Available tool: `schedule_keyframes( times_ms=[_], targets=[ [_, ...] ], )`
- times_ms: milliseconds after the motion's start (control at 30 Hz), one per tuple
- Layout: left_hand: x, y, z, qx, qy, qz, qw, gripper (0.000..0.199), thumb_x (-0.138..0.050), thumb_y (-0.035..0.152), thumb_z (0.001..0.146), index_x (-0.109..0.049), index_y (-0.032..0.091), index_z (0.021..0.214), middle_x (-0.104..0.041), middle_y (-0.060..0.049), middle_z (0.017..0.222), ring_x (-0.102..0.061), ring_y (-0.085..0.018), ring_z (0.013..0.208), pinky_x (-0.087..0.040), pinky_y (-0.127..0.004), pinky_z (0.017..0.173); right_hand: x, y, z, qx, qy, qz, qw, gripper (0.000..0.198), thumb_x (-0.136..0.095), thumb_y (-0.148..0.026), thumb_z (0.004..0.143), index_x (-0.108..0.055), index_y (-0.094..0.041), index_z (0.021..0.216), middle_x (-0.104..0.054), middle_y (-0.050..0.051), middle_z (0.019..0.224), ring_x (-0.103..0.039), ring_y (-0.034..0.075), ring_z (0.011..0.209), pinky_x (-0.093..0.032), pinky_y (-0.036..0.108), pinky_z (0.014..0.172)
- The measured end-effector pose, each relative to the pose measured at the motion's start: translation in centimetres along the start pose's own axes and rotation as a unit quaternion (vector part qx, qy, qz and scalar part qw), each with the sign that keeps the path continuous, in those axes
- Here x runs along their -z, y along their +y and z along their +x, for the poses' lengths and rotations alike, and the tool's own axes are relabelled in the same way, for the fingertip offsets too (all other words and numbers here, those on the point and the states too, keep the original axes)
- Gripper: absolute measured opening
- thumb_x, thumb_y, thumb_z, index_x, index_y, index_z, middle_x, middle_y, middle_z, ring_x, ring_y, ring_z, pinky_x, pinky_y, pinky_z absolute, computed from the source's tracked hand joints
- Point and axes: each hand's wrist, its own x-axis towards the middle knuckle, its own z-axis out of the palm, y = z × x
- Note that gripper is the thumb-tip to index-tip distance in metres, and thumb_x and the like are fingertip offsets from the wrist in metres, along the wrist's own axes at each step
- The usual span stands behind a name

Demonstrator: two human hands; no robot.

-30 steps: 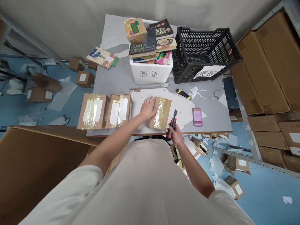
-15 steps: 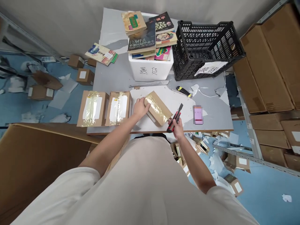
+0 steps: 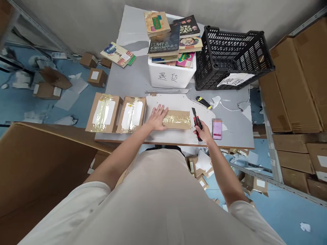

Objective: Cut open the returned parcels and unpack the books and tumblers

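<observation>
A small cardboard box (image 3: 177, 119) with clear yellowish tape along its top lies lengthwise on the white sheet covering the table. My left hand (image 3: 157, 118) rests on the box's left end, fingers spread and flat. Just off the box's right end, my right hand (image 3: 203, 130) is closed around a red and black utility knife (image 3: 197, 124), its blade out and pointing away from me. The blade is apart from the box. Two taped boxes with white labels, the nearer one (image 3: 131, 115) and the outer one (image 3: 104, 113), stand left of my left hand.
A white bin (image 3: 171, 75) heaped with books (image 3: 163, 42) stands at the back beside a black plastic crate (image 3: 231, 59). A yellow and black cutter (image 3: 203, 102) and a phone (image 3: 217, 129) lie at right. Two books (image 3: 118, 54) overhang the left edge. A large open carton (image 3: 51, 163) stands at lower left.
The small box has turned from slanted to nearly level with the table edge and lies flat. My left hand has spread its fingers on it. The knife has moved slightly right.
</observation>
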Motion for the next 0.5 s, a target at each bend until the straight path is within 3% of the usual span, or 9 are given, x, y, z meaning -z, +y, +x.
schedule_keyframes(
  times_ms=[100,267,500],
  targets=[
    [-0.2,0.0,0.7,0.009,-0.012,0.003,1.0,0.113,-0.067,0.062,0.063,-0.017,0.012,0.151,-0.02,-0.022,0.156,-0.012,-0.041,0.144,-0.007,-0.061,0.114,0.8,0.5,-1.8,-0.016,-0.022,-0.021,0.999,0.079,-0.056,-0.043,0.08,-0.025,-0.027,0.15,-0.064,0.005,0.099,-0.058,0.01,0.052,-0.054,0.029,0.05],
    [-1.2,0.7,0.3,0.035,0.044,-0.002,0.998,0.121,-0.072,0.071,0.053,-0.026,0.011,0.148,-0.034,-0.023,0.147,-0.025,-0.041,0.138,-0.015,-0.056,0.113,0.9,1.1,-2.8,-0.016,-0.056,0.011,0.998,0.072,-0.053,-0.039,0.083,-0.03,-0.028,0.15,-0.063,0.005,0.101,-0.055,0.007,0.052,-0.052,0.026,0.047],
    [-1.3,0.4,0.6,0.022,0.077,-0.012,0.997,0.124,-0.076,0.072,0.045,-0.033,0.011,0.144,-0.04,-0.022,0.141,-0.032,-0.04,0.132,-0.021,-0.051,0.112,1.1,0.5,-3.0,-0.023,-0.072,-0.039,0.996,0.07,-0.052,-0.035,0.084,-0.03,-0.031,0.15,-0.064,0.003,0.101,-0.056,0.007,0.053,-0.052,0.024,0.047]
  ],
)
